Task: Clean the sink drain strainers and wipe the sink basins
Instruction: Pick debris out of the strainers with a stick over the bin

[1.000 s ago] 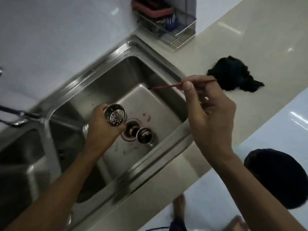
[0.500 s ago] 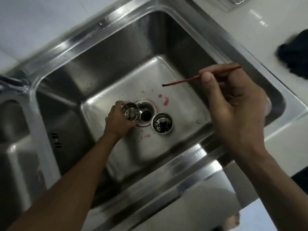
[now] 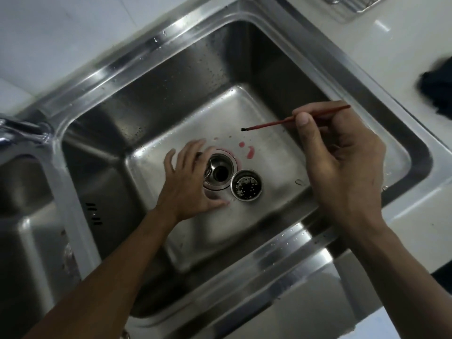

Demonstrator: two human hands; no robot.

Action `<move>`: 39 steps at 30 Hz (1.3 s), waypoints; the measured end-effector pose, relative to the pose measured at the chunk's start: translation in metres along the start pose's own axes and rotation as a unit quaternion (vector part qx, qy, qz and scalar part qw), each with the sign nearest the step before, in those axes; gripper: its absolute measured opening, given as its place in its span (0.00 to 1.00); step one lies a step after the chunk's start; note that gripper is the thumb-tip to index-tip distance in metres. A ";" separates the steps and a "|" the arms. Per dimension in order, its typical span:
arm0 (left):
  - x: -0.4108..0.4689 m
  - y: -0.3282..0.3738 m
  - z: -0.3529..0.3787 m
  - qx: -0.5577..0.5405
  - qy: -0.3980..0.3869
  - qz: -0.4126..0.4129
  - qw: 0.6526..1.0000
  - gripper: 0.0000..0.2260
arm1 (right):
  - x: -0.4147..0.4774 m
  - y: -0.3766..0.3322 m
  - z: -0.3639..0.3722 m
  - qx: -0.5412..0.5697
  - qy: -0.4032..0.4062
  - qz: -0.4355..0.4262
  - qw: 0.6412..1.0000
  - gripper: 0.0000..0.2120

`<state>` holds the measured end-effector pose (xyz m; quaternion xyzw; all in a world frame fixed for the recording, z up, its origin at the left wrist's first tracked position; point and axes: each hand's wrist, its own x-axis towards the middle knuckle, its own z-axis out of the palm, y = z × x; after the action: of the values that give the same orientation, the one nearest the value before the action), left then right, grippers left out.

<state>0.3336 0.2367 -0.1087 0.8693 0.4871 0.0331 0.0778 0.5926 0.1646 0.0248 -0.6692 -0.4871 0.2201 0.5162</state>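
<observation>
We stand over the double stainless steel sink [image 3: 247,33], looking into its right basin [image 3: 171,99], whose floor shows pink smears near the open round drain hole [image 3: 221,172]. Our left hand [image 3: 188,182] reaches down beside that hole on its left, fingers spread loose; something metallic shows under the fingers, but we cannot tell whether it is gripped. Our right hand [image 3: 342,162] hovers above the basin's right side, pinching a thin red-handled brush [image 3: 271,124] like a pen, bristles aimed left toward the drain, ready for scrubbing. The small perforated steel strainer cup [image 3: 246,184] sits upright just right of the hole, speckled with dark residue. A dark crumpled cloth [image 3: 437,86] waits on the pale counter, far right, likely for wiping.
</observation>
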 end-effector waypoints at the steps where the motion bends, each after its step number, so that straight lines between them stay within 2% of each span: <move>1: 0.003 0.006 -0.002 0.011 -0.001 0.045 0.999 0.55 | 0.000 0.000 -0.001 -0.001 0.002 0.003 1.000 0.08; 5: 0.016 0.038 0.008 0.029 -0.029 0.151 0.988 0.48 | -0.002 0.001 -0.008 -0.005 -0.005 0.012 1.000 0.10; 8: 0.022 0.057 0.018 0.073 -0.069 0.141 0.985 0.48 | -0.004 0.003 -0.016 -0.004 -0.007 0.007 1.000 0.08; 12: 0.025 0.070 0.013 0.041 -0.078 0.100 0.991 0.38 | -0.006 0.004 -0.040 0.001 0.005 -0.005 1.000 0.08; 15: 0.029 0.078 -0.006 -0.006 -0.052 0.043 0.998 0.35 | -0.006 0.003 -0.063 0.014 0.028 -0.007 0.999 0.08; 18: 0.038 0.096 -0.040 -0.063 0.017 -0.016 0.998 0.35 | -0.002 -0.001 -0.091 0.052 0.061 0.010 0.997 0.07; 21: 0.049 0.131 -0.082 -0.112 0.082 -0.014 0.990 0.36 | 0.000 -0.009 -0.130 0.097 0.098 0.026 0.990 0.07; 24: 0.063 0.184 -0.118 -0.127 0.119 0.030 0.984 0.37 | -0.003 -0.014 -0.176 0.126 0.134 0.040 0.982 0.07; 28: 0.084 0.289 -0.141 -0.151 0.164 0.109 0.969 0.36 | -0.019 -0.004 -0.254 0.123 0.202 0.064 0.970 0.06; 34: 0.091 0.466 -0.100 -0.201 0.118 0.197 0.952 0.40 | -0.070 0.051 -0.364 0.090 0.290 0.123 0.945 0.05; 36: 0.086 0.510 -0.071 -0.194 0.086 0.223 0.951 0.43 | -0.093 0.079 -0.391 0.072 0.320 0.151 0.932 0.06; 39: 0.076 0.559 -0.024 -0.193 0.060 0.258 0.945 0.42 | -0.131 0.126 -0.418 0.050 0.359 0.199 0.911 0.05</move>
<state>0.8406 0.0174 0.0073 0.9299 0.2344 0.1977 0.2032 0.9231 -0.1487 0.0386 -0.7591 -0.1142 0.0871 0.6349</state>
